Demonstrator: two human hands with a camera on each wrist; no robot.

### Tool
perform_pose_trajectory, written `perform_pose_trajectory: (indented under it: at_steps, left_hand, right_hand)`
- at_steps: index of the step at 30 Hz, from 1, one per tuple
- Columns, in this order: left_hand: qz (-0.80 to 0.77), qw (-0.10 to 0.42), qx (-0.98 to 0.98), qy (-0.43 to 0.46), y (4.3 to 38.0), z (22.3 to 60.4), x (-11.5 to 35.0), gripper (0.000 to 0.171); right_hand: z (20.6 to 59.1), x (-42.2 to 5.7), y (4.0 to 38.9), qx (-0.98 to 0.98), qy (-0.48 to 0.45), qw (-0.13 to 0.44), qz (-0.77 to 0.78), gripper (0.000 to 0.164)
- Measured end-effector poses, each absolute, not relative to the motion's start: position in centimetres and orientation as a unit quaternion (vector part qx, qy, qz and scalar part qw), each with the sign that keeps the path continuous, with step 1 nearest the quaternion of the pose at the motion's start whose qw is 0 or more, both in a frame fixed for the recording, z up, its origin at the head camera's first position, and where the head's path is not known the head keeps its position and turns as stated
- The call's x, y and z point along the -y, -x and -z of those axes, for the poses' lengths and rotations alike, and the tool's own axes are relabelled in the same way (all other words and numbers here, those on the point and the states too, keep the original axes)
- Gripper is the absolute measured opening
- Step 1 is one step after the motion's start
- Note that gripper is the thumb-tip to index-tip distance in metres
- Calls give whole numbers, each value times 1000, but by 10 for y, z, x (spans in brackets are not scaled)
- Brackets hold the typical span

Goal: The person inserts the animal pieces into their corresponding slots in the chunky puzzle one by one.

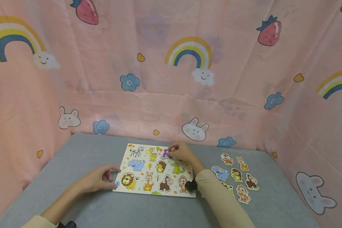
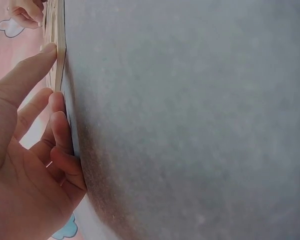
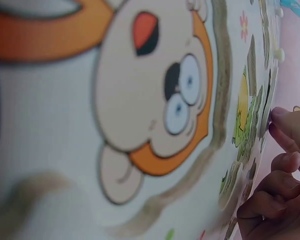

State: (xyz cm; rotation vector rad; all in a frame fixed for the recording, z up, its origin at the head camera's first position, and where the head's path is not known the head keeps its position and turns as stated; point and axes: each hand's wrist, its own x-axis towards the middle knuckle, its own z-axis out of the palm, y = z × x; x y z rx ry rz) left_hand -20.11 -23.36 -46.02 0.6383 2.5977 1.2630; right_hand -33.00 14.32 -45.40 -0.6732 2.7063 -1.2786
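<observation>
A white animal puzzle board (image 1: 142,190) lies flat on the grey table. At its left edge is my left hand (image 1: 98,179), with the thumb at the near corner and the fingers loosely bent. In the left wrist view the straight thumb (image 2: 32,70) touches the board's wooden side (image 2: 61,45). My right hand (image 1: 182,152) reaches over the board's far side and pinches a purple animal puzzle piece (image 1: 164,154) between thumb and forefinger. Fingers partly cover this piece. A large monkey picture (image 3: 155,95) fills the right wrist view.
Right of the board lie several loose animal pieces, among them an elephant (image 1: 220,173), a hedgehog (image 1: 236,174), a gorilla (image 1: 252,182) and a monkey (image 1: 243,193). My right sleeve (image 1: 220,199) partly hides a yellow piece (image 1: 230,189). A pink patterned curtain (image 1: 111,104) surrounds the table.
</observation>
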Motion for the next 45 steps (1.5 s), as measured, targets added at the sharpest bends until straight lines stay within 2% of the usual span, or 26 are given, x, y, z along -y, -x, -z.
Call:
perform_pose_trajectory:
  at_steps: [22,28,34,45]
  left_hand:
    - [-430,93,-874,-208,199,458,233,53]
    - [-424,91,-876,-209,198,457,232,53]
    - [-430,95,-874,-208,198,457,232,52]
    - [-430,97,-874,-204,198,457,232,53]
  right_hand:
    - [456,-140,335,-891,235,3,388,6]
    - [459,-147,337,-869,249,24,427,8]
    - [458,-157,336,-847,257,35,463,18]
    - [445,-181,337,-862,235,7,450,21]
